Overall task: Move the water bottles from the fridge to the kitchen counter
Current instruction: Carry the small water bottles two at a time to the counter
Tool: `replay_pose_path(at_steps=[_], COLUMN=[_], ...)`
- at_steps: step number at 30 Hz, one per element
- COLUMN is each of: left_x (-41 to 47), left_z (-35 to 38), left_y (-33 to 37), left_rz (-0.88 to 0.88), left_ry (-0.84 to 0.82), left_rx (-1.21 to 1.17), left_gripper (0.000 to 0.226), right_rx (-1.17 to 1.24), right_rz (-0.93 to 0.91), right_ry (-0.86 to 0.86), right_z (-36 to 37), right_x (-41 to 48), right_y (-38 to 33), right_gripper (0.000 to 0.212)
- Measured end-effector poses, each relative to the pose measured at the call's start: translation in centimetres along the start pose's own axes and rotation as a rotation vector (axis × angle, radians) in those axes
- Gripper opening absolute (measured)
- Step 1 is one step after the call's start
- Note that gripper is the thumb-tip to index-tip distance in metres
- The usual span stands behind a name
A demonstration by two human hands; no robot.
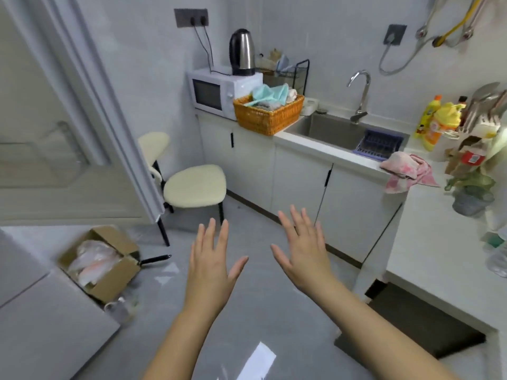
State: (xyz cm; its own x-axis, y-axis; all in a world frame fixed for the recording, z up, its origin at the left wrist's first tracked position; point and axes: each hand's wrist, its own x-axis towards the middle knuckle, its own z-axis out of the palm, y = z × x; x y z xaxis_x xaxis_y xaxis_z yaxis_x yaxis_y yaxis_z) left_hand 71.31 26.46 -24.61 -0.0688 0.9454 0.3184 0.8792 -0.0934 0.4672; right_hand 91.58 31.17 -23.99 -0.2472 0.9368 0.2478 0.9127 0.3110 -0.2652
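My left hand (212,259) and my right hand (303,249) are both held out over the grey floor, palms down, fingers straight and spread, holding nothing. The white kitchen counter (428,250) runs along the right side and wraps round to the sink. A grey-white appliance surface (41,311) that may be the fridge fills the lower left corner, and a white door (68,105) with clear shelves stands open at the left. No water bottle is plainly visible.
A cream chair (194,187) stands ahead. An open cardboard box (101,261) lies on the floor at left. The far counter holds a microwave (219,91) with a kettle, an orange basket (269,113) and the sink (337,130). A pink cloth (408,171) drapes the counter edge.
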Motion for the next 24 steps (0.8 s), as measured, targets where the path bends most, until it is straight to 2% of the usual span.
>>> replay_pose_path(at_steps=[9, 15, 24], left_x=[-5.3, -9.1, -12.1], left_z=[-13.2, -21.3, -28.5], left_y=[-19.1, -28.8, -38.6], left_rz=[-0.169, -0.300, -0.469], left_ry=[0.108, 0.180, 0.263], left_rx=[0.066, 0.109, 0.223], left_gripper=[0.082, 0.082, 0.084], right_rx=[0.055, 0.133, 0.167], right_rz=[-0.247, -0.403, -0.588], right_ry=[-0.088, -0.112, -0.178], right_z=[8.7, 12.2, 16.1], right_x=[1.8, 3.3, 6.1], right_y=[-23.3, -36.4, -49.2], right_gripper=[0.070, 0.068, 0.067])
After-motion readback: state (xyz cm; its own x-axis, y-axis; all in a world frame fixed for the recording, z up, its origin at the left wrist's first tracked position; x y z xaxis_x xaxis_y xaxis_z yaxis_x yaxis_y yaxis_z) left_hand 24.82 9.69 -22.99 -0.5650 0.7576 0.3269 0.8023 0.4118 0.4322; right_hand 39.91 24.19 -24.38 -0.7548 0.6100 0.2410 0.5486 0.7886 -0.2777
